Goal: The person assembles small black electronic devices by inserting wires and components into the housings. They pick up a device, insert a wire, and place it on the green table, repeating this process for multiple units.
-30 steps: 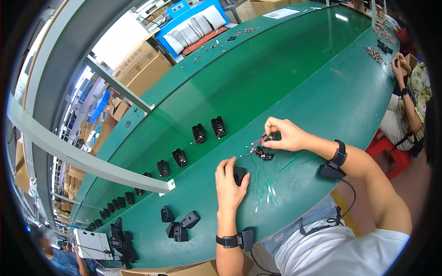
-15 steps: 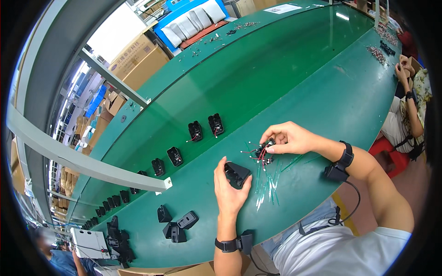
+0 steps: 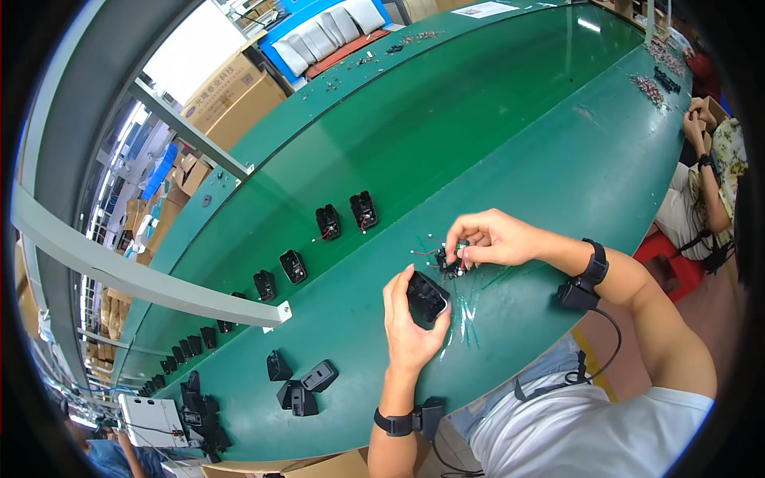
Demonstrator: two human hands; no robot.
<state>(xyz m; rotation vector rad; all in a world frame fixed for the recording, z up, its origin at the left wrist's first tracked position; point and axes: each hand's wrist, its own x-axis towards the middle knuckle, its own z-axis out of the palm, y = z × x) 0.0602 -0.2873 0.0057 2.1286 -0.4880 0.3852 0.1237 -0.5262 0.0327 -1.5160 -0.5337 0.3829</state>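
Green and glossy, the long curved surface [image 3: 510, 135] of a factory line sweeps from near left to far right beneath a worker's head camera. At its near edge the left hand [image 3: 410, 319] is clenched around a small black plastic housing [image 3: 426, 296], lifted just off the green and tilted toward the wearer. Just to its right, the right hand [image 3: 490, 239] pinches a small wired component [image 3: 449, 261] between fingertips, thin red and pale leads trailing from it, close beside the housing but not yet seated in it. Loose thin wires [image 3: 470, 307] lie scattered on the green under both hands.

Judged from this pose, the step in hand is fitting the wired part into the housing; the next move seems to call for lining the part up with the housing's open face and keeping the leads from snagging.

Farther off, a row of finished black housings [image 3: 327, 223] stands along the middle of the line, with more black parts [image 3: 299, 386] grouped near left. Cardboard boxes [image 3: 231, 88] stack up beyond the far edge, and another person [image 3: 705, 175] sits at work at the far right.
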